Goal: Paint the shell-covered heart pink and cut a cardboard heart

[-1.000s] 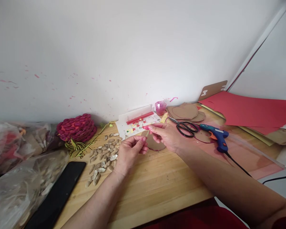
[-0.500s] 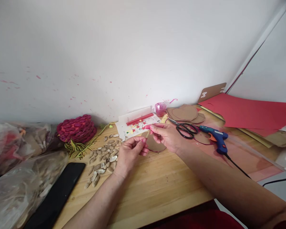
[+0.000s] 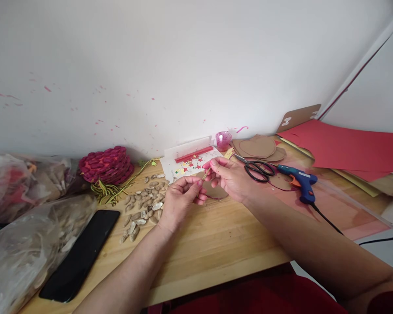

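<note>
Between my two hands runs a thin yellowish cord (image 3: 207, 173), held above the table in the middle of the view. My left hand (image 3: 185, 194) pinches its lower end between thumb and forefinger. The fingers of my right hand (image 3: 227, 176) are closed on the upper end, partly hiding it. Beneath the hands lies a rounded brown cardboard piece (image 3: 216, 191), partly covered by them. To the left of my left hand, peanut shells (image 3: 147, 200) are scattered on the wooden table (image 3: 216, 244). Just beyond the hands is a white sheet (image 3: 170, 168) with small coloured stars.
Scissors (image 3: 258, 169) and a blue glue gun (image 3: 303, 183) lie on the right, near red sheets (image 3: 347, 146) and cardboard shapes (image 3: 255, 148). A pink cup (image 3: 223, 140) stands by the wall. Leftward are a magenta stack (image 3: 106, 165), a black phone (image 3: 81, 255) and plastic bags (image 3: 26, 248).
The view has shifted slightly, so the table things sit a little higher. Both hands stay close together on the cord, and more of it shows between the fingers.
</note>
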`<control>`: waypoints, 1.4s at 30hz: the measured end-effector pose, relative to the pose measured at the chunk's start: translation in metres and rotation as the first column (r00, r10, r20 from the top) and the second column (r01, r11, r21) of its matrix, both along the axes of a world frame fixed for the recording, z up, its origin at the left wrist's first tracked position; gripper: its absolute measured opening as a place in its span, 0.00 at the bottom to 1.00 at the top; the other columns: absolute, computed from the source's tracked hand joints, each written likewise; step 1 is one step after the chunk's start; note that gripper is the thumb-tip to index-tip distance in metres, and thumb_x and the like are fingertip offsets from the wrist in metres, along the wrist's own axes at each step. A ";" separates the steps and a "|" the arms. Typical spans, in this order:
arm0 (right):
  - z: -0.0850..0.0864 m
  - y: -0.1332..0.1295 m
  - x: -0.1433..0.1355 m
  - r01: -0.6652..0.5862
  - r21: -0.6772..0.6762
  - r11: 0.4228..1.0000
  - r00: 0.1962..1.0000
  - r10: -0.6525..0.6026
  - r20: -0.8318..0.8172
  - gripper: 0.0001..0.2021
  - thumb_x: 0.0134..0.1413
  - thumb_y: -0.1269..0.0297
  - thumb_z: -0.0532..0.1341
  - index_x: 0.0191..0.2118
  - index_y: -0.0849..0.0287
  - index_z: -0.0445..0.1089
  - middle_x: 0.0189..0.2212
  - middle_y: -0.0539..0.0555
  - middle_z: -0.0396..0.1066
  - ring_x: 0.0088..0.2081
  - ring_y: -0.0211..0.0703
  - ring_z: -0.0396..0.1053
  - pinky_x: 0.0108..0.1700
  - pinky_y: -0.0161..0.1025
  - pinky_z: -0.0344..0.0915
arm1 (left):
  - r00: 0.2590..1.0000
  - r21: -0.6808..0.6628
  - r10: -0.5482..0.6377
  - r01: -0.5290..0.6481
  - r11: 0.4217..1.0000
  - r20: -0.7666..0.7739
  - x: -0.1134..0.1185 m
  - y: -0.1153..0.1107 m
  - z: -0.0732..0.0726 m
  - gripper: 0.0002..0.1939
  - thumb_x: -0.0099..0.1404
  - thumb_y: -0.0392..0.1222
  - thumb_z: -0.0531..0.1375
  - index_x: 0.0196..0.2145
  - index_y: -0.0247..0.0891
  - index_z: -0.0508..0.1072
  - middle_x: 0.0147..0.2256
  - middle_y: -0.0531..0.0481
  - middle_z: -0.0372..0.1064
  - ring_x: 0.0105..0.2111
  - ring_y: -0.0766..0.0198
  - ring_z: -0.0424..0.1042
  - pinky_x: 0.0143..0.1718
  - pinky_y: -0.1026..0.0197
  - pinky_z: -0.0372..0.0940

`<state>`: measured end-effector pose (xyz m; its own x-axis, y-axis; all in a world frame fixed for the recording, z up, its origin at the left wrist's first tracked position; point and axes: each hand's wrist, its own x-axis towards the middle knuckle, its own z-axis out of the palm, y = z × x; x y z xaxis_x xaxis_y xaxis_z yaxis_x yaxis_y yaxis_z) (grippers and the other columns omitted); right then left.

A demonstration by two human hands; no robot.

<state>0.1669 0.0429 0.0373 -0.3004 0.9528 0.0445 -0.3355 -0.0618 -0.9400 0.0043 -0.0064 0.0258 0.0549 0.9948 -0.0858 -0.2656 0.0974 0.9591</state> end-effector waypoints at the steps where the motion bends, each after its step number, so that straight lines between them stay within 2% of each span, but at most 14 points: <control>1: 0.000 0.000 -0.001 0.008 0.011 1.000 1.000 -0.008 -0.002 0.21 0.46 0.45 0.72 0.33 0.59 0.74 0.29 0.50 0.71 0.30 0.36 0.70 0.26 0.32 0.62 | 1.000 -0.003 -0.005 0.005 1.000 0.011 0.000 0.000 0.000 0.20 0.54 0.50 0.74 0.37 0.33 0.76 0.26 0.49 0.77 0.22 0.68 0.74 0.25 0.67 0.69; 11: 0.002 -0.001 0.000 -0.016 0.008 1.000 1.000 0.016 -0.022 0.19 0.45 0.48 0.73 0.32 0.59 0.74 0.29 0.49 0.69 0.28 0.35 0.68 0.25 0.32 0.61 | 0.992 -0.081 -0.089 0.096 0.992 0.088 -0.002 0.000 -0.001 0.17 0.54 0.47 0.74 0.35 0.33 0.77 0.26 0.49 0.76 0.22 0.69 0.72 0.23 0.68 0.66; 16: 0.001 0.000 0.001 -0.047 -0.097 0.994 0.996 0.039 -0.084 0.15 0.45 0.54 0.74 0.32 0.59 0.74 0.28 0.49 0.68 0.28 0.33 0.66 0.25 0.32 0.59 | 0.982 -0.136 -0.111 0.132 0.982 0.152 -0.001 0.000 0.000 0.16 0.53 0.46 0.74 0.34 0.33 0.77 0.26 0.48 0.76 0.21 0.69 0.72 0.22 0.68 0.65; 21: 0.001 0.000 -0.001 -0.041 -0.159 0.986 0.991 0.020 -0.136 0.14 0.44 0.56 0.75 0.31 0.60 0.75 0.32 0.50 0.70 0.28 0.33 0.66 0.25 0.32 0.59 | 0.970 -0.182 -0.106 0.148 0.972 0.221 -0.001 0.002 0.000 0.19 0.55 0.52 0.73 0.31 0.32 0.79 0.25 0.47 0.76 0.20 0.69 0.71 0.21 0.69 0.65; 23: 0.001 0.000 -0.002 -0.036 -0.155 0.987 0.992 0.016 -0.128 0.15 0.43 0.56 0.75 0.31 0.60 0.75 0.31 0.49 0.70 0.28 0.32 0.65 0.24 0.31 0.59 | 0.972 -0.180 -0.120 0.157 0.971 0.202 -0.001 0.001 0.001 0.18 0.54 0.52 0.73 0.31 0.32 0.79 0.25 0.47 0.75 0.20 0.70 0.71 0.21 0.69 0.65; 26: 0.001 -0.001 -0.002 -0.033 -0.149 0.988 0.993 0.016 -0.115 0.16 0.42 0.55 0.75 0.31 0.60 0.74 0.28 0.49 0.68 0.27 0.33 0.65 0.24 0.31 0.58 | 0.979 -0.179 -0.129 0.157 0.971 0.160 -0.001 0.000 0.002 0.16 0.51 0.45 0.76 0.31 0.32 0.79 0.25 0.49 0.75 0.20 0.72 0.70 0.21 0.71 0.64; 31: 0.000 -0.001 -0.002 -0.057 -0.145 0.988 0.992 0.039 -0.122 0.15 0.44 0.56 0.75 0.30 0.59 0.73 0.27 0.49 0.68 0.26 0.33 0.64 0.24 0.31 0.57 | 0.973 -0.226 -0.101 0.148 0.963 0.207 -0.002 0.001 0.000 0.16 0.47 0.41 0.78 0.31 0.32 0.80 0.25 0.51 0.73 0.19 0.75 0.68 0.18 0.73 0.62; 34: 0.001 -0.001 -0.002 -0.065 -0.139 0.988 0.990 0.046 -0.134 0.15 0.42 0.56 0.76 0.29 0.59 0.73 0.27 0.48 0.68 0.25 0.32 0.63 0.22 0.31 0.55 | 0.971 -0.237 -0.108 0.158 0.958 0.213 -0.002 0.003 -0.001 0.17 0.45 0.41 0.78 0.31 0.32 0.80 0.25 0.52 0.73 0.19 0.75 0.67 0.18 0.73 0.62; 39: 0.004 -0.004 -0.003 -0.088 -0.142 0.986 0.989 0.069 -0.130 0.16 0.41 0.55 0.76 0.29 0.60 0.75 0.26 0.47 0.67 0.23 0.29 0.59 0.21 0.30 0.53 | 0.981 -0.213 -0.150 0.175 0.961 0.126 -0.004 0.002 0.000 0.18 0.46 0.43 0.78 0.29 0.31 0.79 0.23 0.52 0.71 0.20 0.73 0.68 0.19 0.72 0.63; 42: 0.003 -0.001 -0.001 -0.041 -0.154 0.987 0.993 0.023 -0.112 0.17 0.41 0.54 0.76 0.31 0.61 0.75 0.26 0.47 0.67 0.23 0.29 0.61 0.21 0.30 0.54 | 0.986 -0.192 -0.126 0.145 0.971 0.106 -0.005 0.001 0.002 0.18 0.46 0.45 0.78 0.29 0.30 0.79 0.23 0.51 0.71 0.20 0.73 0.68 0.19 0.71 0.63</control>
